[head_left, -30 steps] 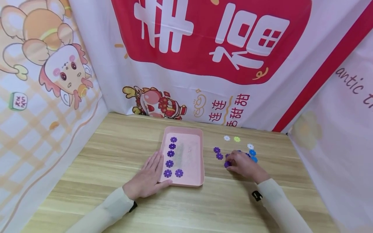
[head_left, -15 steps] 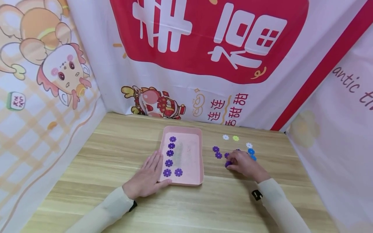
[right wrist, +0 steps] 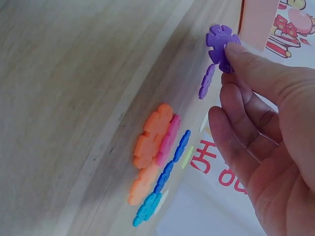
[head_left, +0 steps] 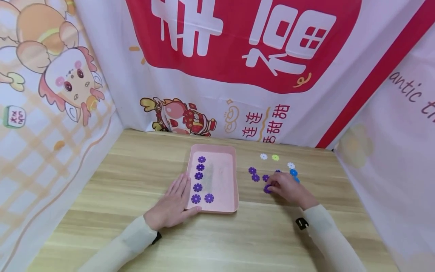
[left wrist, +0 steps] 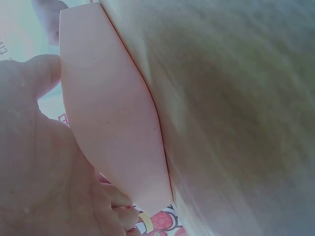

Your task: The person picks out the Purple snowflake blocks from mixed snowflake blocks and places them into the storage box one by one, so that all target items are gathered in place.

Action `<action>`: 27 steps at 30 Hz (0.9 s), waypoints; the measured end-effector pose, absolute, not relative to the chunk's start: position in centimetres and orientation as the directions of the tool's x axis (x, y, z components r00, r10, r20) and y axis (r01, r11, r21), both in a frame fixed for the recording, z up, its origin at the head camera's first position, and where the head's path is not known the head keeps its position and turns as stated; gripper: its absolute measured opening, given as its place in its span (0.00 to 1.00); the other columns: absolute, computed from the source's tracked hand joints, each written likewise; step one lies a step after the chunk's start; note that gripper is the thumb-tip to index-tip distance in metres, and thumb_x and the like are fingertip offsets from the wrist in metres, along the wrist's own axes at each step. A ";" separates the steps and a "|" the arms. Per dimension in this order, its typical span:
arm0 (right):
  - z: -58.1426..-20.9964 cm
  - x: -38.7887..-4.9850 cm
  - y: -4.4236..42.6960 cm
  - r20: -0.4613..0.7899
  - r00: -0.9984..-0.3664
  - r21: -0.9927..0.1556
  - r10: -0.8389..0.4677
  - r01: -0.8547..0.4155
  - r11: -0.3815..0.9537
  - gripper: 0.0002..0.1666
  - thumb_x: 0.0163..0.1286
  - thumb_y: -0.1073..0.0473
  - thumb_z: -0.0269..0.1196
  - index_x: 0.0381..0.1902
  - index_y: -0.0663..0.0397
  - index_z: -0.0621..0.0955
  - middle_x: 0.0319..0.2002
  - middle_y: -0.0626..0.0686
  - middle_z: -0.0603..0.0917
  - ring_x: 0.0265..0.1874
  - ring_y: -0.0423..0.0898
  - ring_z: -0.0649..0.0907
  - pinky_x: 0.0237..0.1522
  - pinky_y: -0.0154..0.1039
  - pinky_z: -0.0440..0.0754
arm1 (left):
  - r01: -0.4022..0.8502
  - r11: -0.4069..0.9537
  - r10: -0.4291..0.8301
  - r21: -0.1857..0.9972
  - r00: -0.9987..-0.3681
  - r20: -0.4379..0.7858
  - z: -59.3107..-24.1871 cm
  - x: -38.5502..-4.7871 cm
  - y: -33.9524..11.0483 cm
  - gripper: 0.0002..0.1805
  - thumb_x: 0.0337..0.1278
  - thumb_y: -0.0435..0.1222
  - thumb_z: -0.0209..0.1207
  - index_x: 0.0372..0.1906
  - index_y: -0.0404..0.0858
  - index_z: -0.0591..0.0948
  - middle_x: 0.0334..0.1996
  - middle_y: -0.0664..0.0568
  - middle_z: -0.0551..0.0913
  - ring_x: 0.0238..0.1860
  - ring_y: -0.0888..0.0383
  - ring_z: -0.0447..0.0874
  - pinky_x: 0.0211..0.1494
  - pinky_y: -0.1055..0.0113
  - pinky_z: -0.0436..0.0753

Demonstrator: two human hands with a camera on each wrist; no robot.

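Pinching a purple, flower-shaped plastic disc (right wrist: 216,44) between thumb and fingertip of the right hand (head_left: 286,189), touching or just above the right side of the light wood-grain table (head_left: 146,158), hard to tell which. Laying the left hand (head_left: 171,207), straight-fingered, along the left wall of a shallow, rectangular pink plastic tray (head_left: 221,181). Inside, to the left, six matching purple discs (head_left: 198,176), five in a column. Right of the tray, loose purple discs (head_left: 252,170); farther off, a white flower disc (head_left: 263,156) near a yellow-green flower disc (head_left: 275,157); beyond the right hand, blue flower discs (head_left: 293,172).
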State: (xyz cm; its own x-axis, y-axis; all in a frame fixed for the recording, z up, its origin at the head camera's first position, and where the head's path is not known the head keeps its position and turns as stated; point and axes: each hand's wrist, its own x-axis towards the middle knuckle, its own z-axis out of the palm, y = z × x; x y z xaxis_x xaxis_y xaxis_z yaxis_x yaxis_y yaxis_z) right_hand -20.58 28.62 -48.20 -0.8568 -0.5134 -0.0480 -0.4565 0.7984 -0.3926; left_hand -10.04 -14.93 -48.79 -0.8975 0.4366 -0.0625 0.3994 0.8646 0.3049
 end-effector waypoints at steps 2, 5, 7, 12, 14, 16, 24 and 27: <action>-47.9 -20.6 28.5 -0.026 -0.847 -0.369 -0.532 -0.486 0.792 0.06 0.69 0.63 0.73 0.42 0.47 0.90 0.38 0.43 0.89 0.36 0.36 0.85 0.42 0.33 0.90 | 0.403 0.864 0.438 0.303 -0.898 -0.054 -48.6 -10.2 -14.9 0.56 0.76 0.65 0.49 0.83 0.24 0.47 0.85 0.30 0.39 0.87 0.33 0.37 0.89 0.40 0.46; -47.5 -20.5 28.4 0.001 -0.827 -0.336 -0.562 -0.529 0.779 0.05 0.69 0.64 0.73 0.42 0.49 0.90 0.38 0.46 0.90 0.36 0.37 0.86 0.42 0.35 0.90 | 0.401 0.866 0.436 0.301 -0.898 -0.058 -48.6 -10.3 -15.0 0.56 0.75 0.66 0.49 0.83 0.24 0.47 0.85 0.31 0.39 0.87 0.34 0.37 0.89 0.40 0.46; -47.3 -20.4 28.3 0.016 -0.815 -0.328 -0.579 -0.551 0.767 0.05 0.69 0.64 0.73 0.41 0.50 0.90 0.38 0.46 0.90 0.37 0.37 0.86 0.42 0.36 0.91 | 0.399 0.867 0.435 0.299 -0.898 -0.062 -48.6 -10.2 -15.0 0.56 0.75 0.66 0.48 0.83 0.25 0.47 0.86 0.31 0.39 0.87 0.34 0.37 0.89 0.40 0.45; -46.1 -20.7 27.7 0.082 -0.778 -0.338 -0.622 -0.609 0.718 0.05 0.68 0.67 0.73 0.40 0.53 0.90 0.37 0.49 0.91 0.36 0.39 0.87 0.40 0.37 0.91 | 0.393 0.867 0.433 0.307 -0.898 -0.072 -48.6 -10.2 -14.9 0.57 0.76 0.66 0.48 0.83 0.25 0.46 0.86 0.31 0.38 0.87 0.34 0.35 0.89 0.40 0.45; -45.5 -20.9 27.3 0.120 -0.759 -0.327 -0.640 -0.639 0.696 0.06 0.67 0.68 0.73 0.40 0.54 0.90 0.36 0.50 0.91 0.35 0.40 0.87 0.39 0.36 0.91 | 0.393 0.867 0.432 0.307 -0.899 -0.071 -48.5 -10.2 -14.9 0.57 0.76 0.66 0.48 0.83 0.25 0.46 0.86 0.31 0.38 0.87 0.34 0.36 0.89 0.40 0.44; -44.9 -21.0 26.8 0.141 -0.743 -0.308 -0.655 -0.661 0.684 0.05 0.67 0.68 0.73 0.39 0.54 0.90 0.36 0.49 0.91 0.35 0.39 0.87 0.39 0.35 0.91 | 0.395 0.865 0.435 0.308 -0.898 -0.070 -48.4 -10.2 -14.8 0.57 0.76 0.66 0.48 0.83 0.25 0.46 0.86 0.31 0.38 0.87 0.34 0.35 0.89 0.40 0.44; -42.2 -21.1 23.1 0.057 -0.743 -0.289 -0.667 -0.652 0.701 0.02 0.73 0.60 0.71 0.41 0.50 0.89 0.37 0.42 0.89 0.35 0.35 0.83 0.42 0.34 0.89 | 0.403 0.866 0.441 0.295 -0.894 -0.074 -48.5 -10.1 -14.7 0.56 0.76 0.66 0.48 0.83 0.24 0.46 0.85 0.30 0.38 0.87 0.34 0.36 0.89 0.40 0.45; -41.7 -21.4 21.4 0.043 -0.734 -0.299 -0.677 -0.656 0.693 0.02 0.73 0.59 0.70 0.41 0.48 0.89 0.37 0.42 0.89 0.36 0.35 0.84 0.43 0.33 0.89 | 0.397 0.869 0.435 0.297 -0.897 -0.075 -48.5 -10.1 -14.7 0.56 0.76 0.65 0.48 0.83 0.24 0.46 0.85 0.31 0.39 0.87 0.34 0.37 0.89 0.40 0.45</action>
